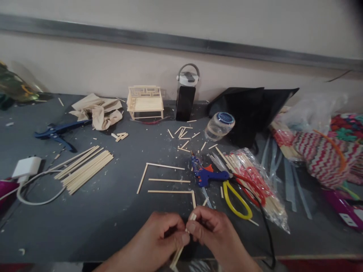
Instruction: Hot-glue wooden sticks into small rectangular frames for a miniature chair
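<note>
At the table's front edge, my left hand (164, 236) and my right hand (212, 231) meet, both closed with fingertips pinching thin wooden sticks (177, 256). The sticks slant down below the left fingers, and a short end pokes up between the hands; my fingers hide the middle. Just beyond lie two L-shaped stick pieces, one corner piece (146, 164) at the left and another (193, 192) near my right hand. A single loose stick (169, 180) rests between them. The blue glue gun (211, 176) lies right of these, its nozzle pointing away, beside yellow-and-red-handled scissors (236, 202).
A bundle of sticks (88, 172) and blue pliers (58, 134) lie left. Behind stand a miniature wooden bench (145, 102), a phone (185, 104) against a bottle, and a jar (217, 130). Plastic-wrapped sticks (259, 181) and a black cord (265, 221) occupy the right.
</note>
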A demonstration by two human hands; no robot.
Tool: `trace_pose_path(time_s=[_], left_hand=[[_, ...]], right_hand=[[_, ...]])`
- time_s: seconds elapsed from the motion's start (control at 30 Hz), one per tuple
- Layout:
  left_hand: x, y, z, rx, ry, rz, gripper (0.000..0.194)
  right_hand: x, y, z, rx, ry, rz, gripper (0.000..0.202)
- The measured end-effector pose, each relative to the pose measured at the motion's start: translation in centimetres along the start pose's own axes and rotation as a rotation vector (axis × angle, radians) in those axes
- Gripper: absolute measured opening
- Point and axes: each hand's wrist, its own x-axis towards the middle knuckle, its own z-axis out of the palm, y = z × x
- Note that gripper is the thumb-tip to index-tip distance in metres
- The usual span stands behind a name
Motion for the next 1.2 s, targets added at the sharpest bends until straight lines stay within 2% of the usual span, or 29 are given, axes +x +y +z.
trace_pose_path(time_s=[0.13,0.33,0.43,0.53,0.57,0.63,0.73,0.87,1.03,1.2], left_hand=[[1.5,-0.2,-0.6,-0.212,-0.096,-0.08,0.04],[4.0,0.7,-3.1,-0.339,-0.193,-0.064,0.041],[5.0,2.1,-4.9,-0.24,-0.123,0.001,0.036],[5.5,3.7,-7.0,0.105,0.056,0.135,0.031],[5.6,4.1,-7.5,0.123,0.093,0.139,0.03],[5.7,4.4,-8.3,0.089,0.07,0.14,0.029],[5.5,4.1,-8.2,0.076,0.059,0.138,0.032],[5.3,3.6,-7.2,0.218,0.083,0.171,0.032],[5.3,3.3,-6.8,0.301,0.078,0.212,0.031],[5.1,3.0,-7.4,0.172,-0.073,0.061,0.032]], right_hand=[[1.0,0.1,-0.3,0.135,-0.008,0.059,0.043],[2.7,-0.6,-1.3,0.2,0.037,0.02,0.037],[3.6,-1.8,-2.6,0.124,0.024,-0.007,0.033],[4.3,-2.9,-4.4,0.015,0.096,-0.018,0.031],[4.5,-3.3,-4.9,-0.039,0.145,-0.05,0.03],[4.6,-3.8,-5.7,-0.17,0.204,-0.139,0.031],[4.8,-4.4,-5.7,-0.319,0.224,-0.192,0.03],[5.6,-4.6,-4.3,-0.515,0.287,-0.339,0.022],[6.7,-4.8,-3.6,-0.635,0.181,-0.48,0.016],[6.2,-3.9,-4.7,-0.798,0.09,-0.464,0.02]])
